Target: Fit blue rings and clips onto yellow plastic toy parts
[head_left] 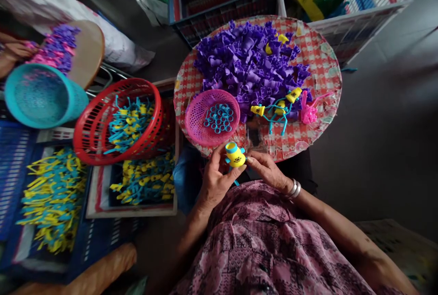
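A yellow-and-blue plastic toy piece [235, 156] sits low in the middle of the frame, clamped in the person's left hand [215, 177], with a thin blue strip hanging beneath it. The right hand [268, 170], with silver bangles [293, 188] on its wrist, closes its fingertips against the piece's right side. Just above, a round red-checked tray [320, 62] carries a heap of purple plastic parts [246, 67] and a pink basket [201, 124] of blue rings [219, 118]. To the left, a red basket [158, 117] holds yellow-and-blue parts [128, 124], and more lie in a box [147, 181] below it. A teal basket [43, 96] lies tipped at the upper left.
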A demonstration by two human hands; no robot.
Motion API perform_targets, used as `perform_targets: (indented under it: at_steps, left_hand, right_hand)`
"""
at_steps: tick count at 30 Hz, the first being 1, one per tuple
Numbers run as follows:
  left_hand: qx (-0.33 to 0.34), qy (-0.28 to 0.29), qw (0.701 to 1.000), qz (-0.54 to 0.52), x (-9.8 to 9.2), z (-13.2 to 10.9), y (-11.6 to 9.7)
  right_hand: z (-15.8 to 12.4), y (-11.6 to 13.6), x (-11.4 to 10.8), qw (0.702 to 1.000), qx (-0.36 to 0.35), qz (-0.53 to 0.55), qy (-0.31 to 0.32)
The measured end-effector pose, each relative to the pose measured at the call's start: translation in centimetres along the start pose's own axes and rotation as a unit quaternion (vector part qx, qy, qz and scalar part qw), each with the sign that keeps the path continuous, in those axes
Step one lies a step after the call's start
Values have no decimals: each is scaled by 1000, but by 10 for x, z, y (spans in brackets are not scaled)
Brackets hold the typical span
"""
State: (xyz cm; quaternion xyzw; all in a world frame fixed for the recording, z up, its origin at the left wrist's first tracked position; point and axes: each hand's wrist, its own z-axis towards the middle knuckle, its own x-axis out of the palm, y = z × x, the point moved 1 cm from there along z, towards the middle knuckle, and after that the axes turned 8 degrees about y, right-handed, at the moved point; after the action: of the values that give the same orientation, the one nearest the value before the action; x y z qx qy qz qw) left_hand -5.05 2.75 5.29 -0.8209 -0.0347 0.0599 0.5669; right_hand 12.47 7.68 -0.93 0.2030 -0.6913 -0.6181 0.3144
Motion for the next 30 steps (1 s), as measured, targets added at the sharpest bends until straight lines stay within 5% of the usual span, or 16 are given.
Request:
perform_targets:
  at_steps: [18, 23, 26, 30]
  left_hand:
    - [0, 12, 998, -57, -4, 1, 8]
    - [-105, 38, 984, -142, -7, 23, 29]
    - [-200, 73, 956, -201, -2, 47, 51]
    - [-233, 66, 936, -254, 12, 82, 74]
  right_hand:
    - [-7, -3, 7, 998, 0, -62, 11]
    - [-7, -20, -4, 969, -44, -217, -112]
    - [-3, -38, -17, 943, -66, -313, -87]
    - [10, -57, -31, 930, -60, -360, -45]
